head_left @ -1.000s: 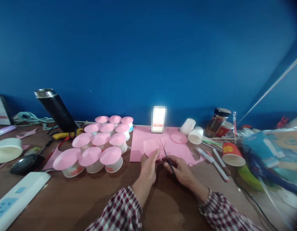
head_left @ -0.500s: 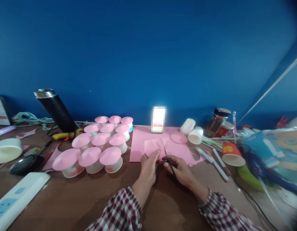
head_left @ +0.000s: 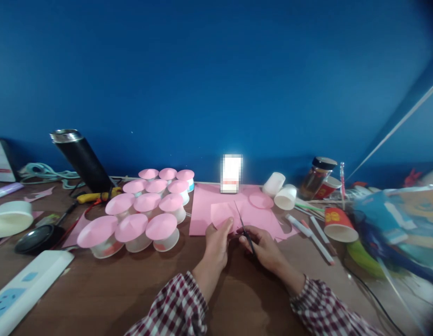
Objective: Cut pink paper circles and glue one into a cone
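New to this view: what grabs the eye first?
Probably the twelve pink-topped cups, packed in rows left of centre. Then the glowing, pixelated rectangle near the middle, against the blue wall. Below it, the left hand holds a piece of pink paper and the right hand a pair of dark-handled scissors.
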`<state>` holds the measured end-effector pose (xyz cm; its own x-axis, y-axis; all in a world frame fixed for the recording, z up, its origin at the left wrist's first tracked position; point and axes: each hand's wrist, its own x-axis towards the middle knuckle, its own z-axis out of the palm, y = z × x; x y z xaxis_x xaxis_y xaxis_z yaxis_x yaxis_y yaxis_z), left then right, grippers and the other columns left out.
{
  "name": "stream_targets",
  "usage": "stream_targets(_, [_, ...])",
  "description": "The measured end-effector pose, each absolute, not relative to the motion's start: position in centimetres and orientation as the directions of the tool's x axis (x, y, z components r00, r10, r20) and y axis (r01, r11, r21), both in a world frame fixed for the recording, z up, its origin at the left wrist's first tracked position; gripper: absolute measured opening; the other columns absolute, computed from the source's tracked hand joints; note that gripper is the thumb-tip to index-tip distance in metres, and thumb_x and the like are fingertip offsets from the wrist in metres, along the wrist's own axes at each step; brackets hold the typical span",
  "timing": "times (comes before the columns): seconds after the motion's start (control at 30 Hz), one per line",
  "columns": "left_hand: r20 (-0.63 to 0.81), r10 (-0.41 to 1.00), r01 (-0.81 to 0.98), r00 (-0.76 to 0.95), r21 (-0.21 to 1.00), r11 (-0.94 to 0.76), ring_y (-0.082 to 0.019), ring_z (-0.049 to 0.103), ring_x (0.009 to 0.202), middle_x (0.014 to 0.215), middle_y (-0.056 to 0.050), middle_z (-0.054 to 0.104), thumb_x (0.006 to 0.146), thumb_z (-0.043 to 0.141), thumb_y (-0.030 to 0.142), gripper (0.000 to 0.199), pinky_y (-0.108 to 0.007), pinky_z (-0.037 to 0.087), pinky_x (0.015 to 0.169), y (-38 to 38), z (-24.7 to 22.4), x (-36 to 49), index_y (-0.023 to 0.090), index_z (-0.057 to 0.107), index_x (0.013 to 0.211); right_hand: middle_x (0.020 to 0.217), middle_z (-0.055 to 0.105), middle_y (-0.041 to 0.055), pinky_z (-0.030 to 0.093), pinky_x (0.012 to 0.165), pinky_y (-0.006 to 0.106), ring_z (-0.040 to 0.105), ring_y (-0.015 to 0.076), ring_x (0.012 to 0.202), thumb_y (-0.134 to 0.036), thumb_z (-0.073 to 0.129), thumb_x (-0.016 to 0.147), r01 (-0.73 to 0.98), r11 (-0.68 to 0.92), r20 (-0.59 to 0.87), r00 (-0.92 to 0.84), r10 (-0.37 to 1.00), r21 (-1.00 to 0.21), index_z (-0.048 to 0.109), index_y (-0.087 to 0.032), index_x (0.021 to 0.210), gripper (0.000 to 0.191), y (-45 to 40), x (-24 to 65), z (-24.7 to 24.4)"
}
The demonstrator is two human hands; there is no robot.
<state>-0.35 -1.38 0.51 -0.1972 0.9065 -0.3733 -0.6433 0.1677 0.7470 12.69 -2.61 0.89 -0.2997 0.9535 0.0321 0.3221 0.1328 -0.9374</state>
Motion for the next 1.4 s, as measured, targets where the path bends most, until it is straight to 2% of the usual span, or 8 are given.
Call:
stream_targets(0.23, [-0.357, 0.914, -0.638, -0.192, 0.753, 0.16, -0.01, 0.051, 0.046, 0.053, 0.005, 0.053, 0.053, 0.081, 0.032, 0.037, -0.023, 0.042, 0.047, -1.3, 0.2, -0.3, 0.016, 0.052, 0.069, 0.074, 0.066, 0.0036, 0.044, 0.052, 0.024, 0.054, 0.0129, 0.055, -0.047, 0.057, 0.083, 0.353, 0.15, 0.041, -0.299, 0.953, -0.924, 0.064, -0.014, 0.096, 0.036, -2.7, 12.7, 1.0])
stream_targets(0.53, [-0.321, 0.93, -0.622, -0.18, 0.77, 0.146, -0.012, 0.055, 0.049, 0.058, 0.001, 0.058, 0.06, 0.078, 0.033, 0.031, -0.024, 0.044, 0.049, -1.2, 0.0, -0.3, 0.016, 0.054, 0.071, 0.075, 0.066, 0.0032, 0.041, 0.05, 0.022, 0.05, 0.0108, 0.053, -0.047, 0.059, 0.083, 0.312, 0.132, 0.029, -0.313, 0.949, -0.941, 0.066, -0.014, 0.097, 0.036, -2.7, 12.6, 1.1])
stream_targets(0.77, [-0.411, 0.881, -0.613, -0.234, 0.766, 0.195, -0.015, 0.06, 0.054, 0.061, -0.001, 0.062, 0.056, 0.081, 0.03, 0.036, -0.025, 0.046, 0.05, -1.4, 0.8, -0.4, 0.015, 0.057, 0.079, 0.073, 0.063, 0.0027, 0.043, 0.052, 0.022, 0.053, 0.0124, 0.058, -0.048, 0.058, 0.084, 0.293, 0.154, 0.047, -0.34, 0.939, -0.944, 0.066, -0.015, 0.095, 0.036, -2.7, 12.7, 0.8])
stream_targets(1.07, [-0.323, 0.923, -0.63, -0.21, 0.767, 0.125, -0.017, 0.062, 0.057, 0.066, -0.003, 0.065, 0.055, 0.082, 0.035, 0.04, -0.027, 0.048, 0.054, -1.2, -0.6, -0.3, 0.011, 0.061, 0.08, 0.068, 0.063, 0.0023, 0.043, 0.05, 0.023, 0.051, 0.0118, 0.052, -0.052, 0.058, 0.081, 0.321, 0.131, 0.031, -0.298, 0.954, -0.938, 0.065, -0.013, 0.096, 0.042, -2.7, 12.7, 0.8])
stream_targets(1.27, [-0.294, 0.942, -0.634, -0.16, 0.762, 0.13, -0.02, 0.064, 0.062, 0.072, -0.008, 0.068, 0.058, 0.08, 0.037, 0.042, -0.031, 0.051, 0.058, -1.2, -0.9, -0.3, 0.009, 0.062, 0.084, 0.075, 0.065, 0.004, 0.044, 0.052, 0.024, 0.052, 0.0122, 0.055, -0.049, 0.058, 0.081, 0.332, 0.134, 0.036, -0.286, 0.957, -0.934, 0.063, -0.014, 0.096, 0.038, -2.7, 12.7, 0.8])
stream_targets(1.4, [-0.294, 0.939, -0.645, -0.177, 0.755, 0.115, -0.019, 0.064, 0.061, 0.069, -0.006, 0.067, 0.057, 0.081, 0.036, 0.041, -0.03, 0.05, 0.057, -1.2, -0.9, -0.3, 0.01, 0.062, 0.082, 0.069, 0.063, 0.0024, 0.044, 0.051, 0.023, 0.053, 0.0125, 0.054, -0.05, 0.057, 0.082, 0.35, 0.155, 0.049, -0.294, 0.955, -0.924, 0.064, -0.014, 0.095, 0.038, -2.7, 12.7, 0.9])
